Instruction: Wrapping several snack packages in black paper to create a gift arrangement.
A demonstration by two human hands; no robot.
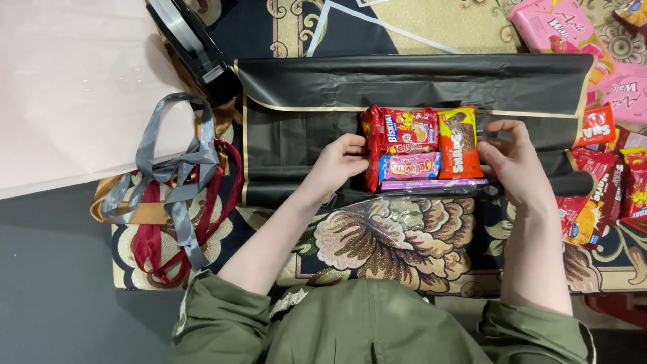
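A bundle of snack packets point(423, 147) wrapped in clear film lies on a black wrapping sheet with gold edging point(404, 84). It holds red biscuit packs, a pink candy pack, an orange pack and a purple bar. My left hand point(339, 164) presses against the bundle's left side, fingers curled on it. At the bundle's right side my right hand point(511, 162) grips the clear film and the orange pack. Both forearms come out of green sleeves at the bottom.
Grey and dark red ribbons point(172, 195) lie in a heap at the left. Pale pink paper point(74, 81) covers the upper left. Loose red snack packs point(606, 182) and pink wafer packs point(559, 27) lie at the right on a flowered carpet point(397, 243).
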